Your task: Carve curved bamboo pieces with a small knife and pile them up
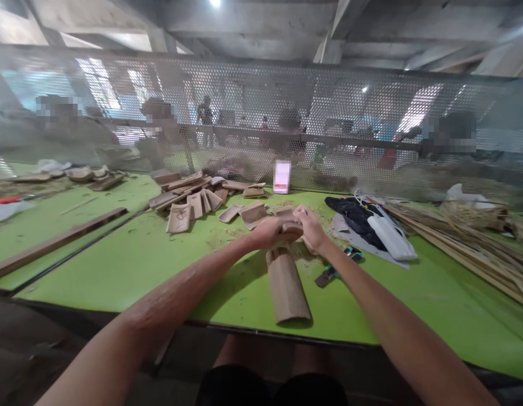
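My left hand (270,231) is closed round a short curved bamboo piece (292,229) above the table. Against its far side, my right hand (311,228) is closed, its fingers pinched together; a small slender thing shows at the fingertips, too small to name. Just below both hands, a longer half-round bamboo piece (289,290) lies with its rounded side up near the table's front edge. Right of it, partly behind my right forearm, lies a teal and dark hand tool (327,275) with a flat grey end. Beyond my hands lies another curved bamboo piece (253,215).
A heap of bamboo pieces (194,194) lies at the back left of the green table (130,270). A long wooden strip (58,243) is farther left. A white oblong case (390,237), black cloth (354,217) and long bamboo strips (447,242) lie right. A perforated screen (244,107) stands behind.
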Available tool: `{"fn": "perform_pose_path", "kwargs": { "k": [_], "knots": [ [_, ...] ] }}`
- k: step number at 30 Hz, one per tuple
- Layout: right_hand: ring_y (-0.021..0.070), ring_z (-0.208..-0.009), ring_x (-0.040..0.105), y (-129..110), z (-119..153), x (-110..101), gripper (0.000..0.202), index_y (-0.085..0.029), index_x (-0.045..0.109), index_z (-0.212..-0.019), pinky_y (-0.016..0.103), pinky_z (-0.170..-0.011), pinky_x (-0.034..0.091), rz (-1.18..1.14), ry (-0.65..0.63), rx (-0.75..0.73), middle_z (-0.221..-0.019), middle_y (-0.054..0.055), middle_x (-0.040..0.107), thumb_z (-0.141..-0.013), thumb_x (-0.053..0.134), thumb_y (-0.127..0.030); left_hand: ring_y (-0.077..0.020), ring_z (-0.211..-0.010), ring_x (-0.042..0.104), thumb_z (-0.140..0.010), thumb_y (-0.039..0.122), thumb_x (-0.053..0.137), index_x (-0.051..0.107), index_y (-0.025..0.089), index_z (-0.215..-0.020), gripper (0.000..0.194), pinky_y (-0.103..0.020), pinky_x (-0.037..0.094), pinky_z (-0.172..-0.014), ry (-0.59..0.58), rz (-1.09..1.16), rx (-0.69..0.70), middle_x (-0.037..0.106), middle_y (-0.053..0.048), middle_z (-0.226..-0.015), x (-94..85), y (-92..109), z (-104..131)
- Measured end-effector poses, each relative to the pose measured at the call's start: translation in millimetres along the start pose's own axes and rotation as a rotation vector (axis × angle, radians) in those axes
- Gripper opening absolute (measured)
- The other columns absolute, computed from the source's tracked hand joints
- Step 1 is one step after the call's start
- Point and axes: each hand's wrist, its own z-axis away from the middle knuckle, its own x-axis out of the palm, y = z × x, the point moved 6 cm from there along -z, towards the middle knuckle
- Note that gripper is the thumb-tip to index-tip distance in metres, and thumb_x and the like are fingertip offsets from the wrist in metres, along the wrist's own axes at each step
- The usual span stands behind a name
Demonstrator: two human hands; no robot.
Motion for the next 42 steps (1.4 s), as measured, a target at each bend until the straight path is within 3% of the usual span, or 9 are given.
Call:
{"fn": "perform_pose_path", "kwargs": {
  "k": [13,18,23,28,35,39,42],
  "knots": [
    [0.0140,-0.055,0.030,-5,-4,-7,0.017,-0.024,0.039,-0.070,0.029,-0.053,0.026,-0.066,0.012,-0.023,-0.063,-0.004,0.034,-0.082,0.049,-0.029,-0.0168,-0.076,0.067,-0.094,0.045,0.060,0.069,0.020,-0.120,0.037,-0.027,0.052,-0.069,-0.033,0.058,-0.067,0.075,-0.005,-0.099,0.4,-1,1],
    [0.0140,-0.059,0.034,4,-4,-4,0.017,-0.024,0.037,-0.066,0.028,-0.056,0.031,-0.081,0.031,0.036,-0.063,-0.004,0.035,-0.076,0.050,-0.027,-0.0184,-0.085,0.068,-0.092,0.041,0.062,0.069,0.019,-0.120,0.036,-0.028,0.053,-0.076,-0.014,0.058,-0.064,0.075,-0.007,-0.108,-1.8,0,2],
    [0.0129,-0.056,0.031,-3,-8,-10,0.016,-0.024,0.036,-0.068,0.027,-0.052,0.025,-0.183,0.034,0.005,-0.063,-0.005,0.033,-0.076,0.049,-0.027,-0.0174,-0.081,0.067,-0.093,0.044,0.061,0.069,0.024,-0.122,0.036,-0.026,0.051,-0.071,-0.025,0.050,-0.082,0.076,-0.004,-0.103,-2.1,-1,3],
    [0.0146,-0.062,0.037,4,-4,-4,0.019,-0.024,0.038,-0.066,0.028,-0.059,0.033,-0.048,0.009,0.023,-0.064,-0.003,0.039,-0.080,0.050,-0.028,-0.0188,-0.087,0.068,-0.091,0.045,0.064,0.071,0.021,-0.114,0.035,-0.028,0.053,-0.076,-0.015,0.098,-0.072,0.075,-0.005,-0.105,-0.9,-5,3],
    [0.0141,-0.057,0.033,-4,-7,-9,0.018,-0.024,0.037,-0.068,0.028,-0.053,0.028,-0.090,0.030,-0.018,-0.063,-0.004,0.036,-0.082,0.046,-0.028,-0.0179,-0.083,0.069,-0.092,0.041,0.063,0.071,0.022,-0.111,0.029,-0.027,0.053,-0.074,-0.020,0.082,-0.059,0.076,-0.005,-0.101,0.2,-3,3],
    [0.0146,-0.056,0.033,6,-4,-5,0.019,-0.024,0.039,-0.065,0.029,-0.052,0.028,-0.021,0.012,0.102,-0.062,-0.003,0.037,-0.082,0.046,-0.027,-0.0196,-0.088,0.069,-0.091,0.044,0.064,0.071,0.018,-0.108,0.032,-0.031,0.055,-0.080,-0.023,0.126,-0.055,0.075,-0.007,-0.105,-0.4,-2,3],
    [0.0144,-0.054,0.031,3,-5,-7,0.019,-0.024,0.037,-0.064,0.030,-0.052,0.028,-0.087,0.014,0.066,-0.061,-0.003,0.035,-0.082,0.044,-0.025,-0.0196,-0.085,0.069,-0.091,0.045,0.063,0.072,0.019,-0.110,0.033,-0.030,0.055,-0.075,-0.033,0.115,-0.079,0.075,-0.006,-0.102,0.2,-4,3]
  ]
}}
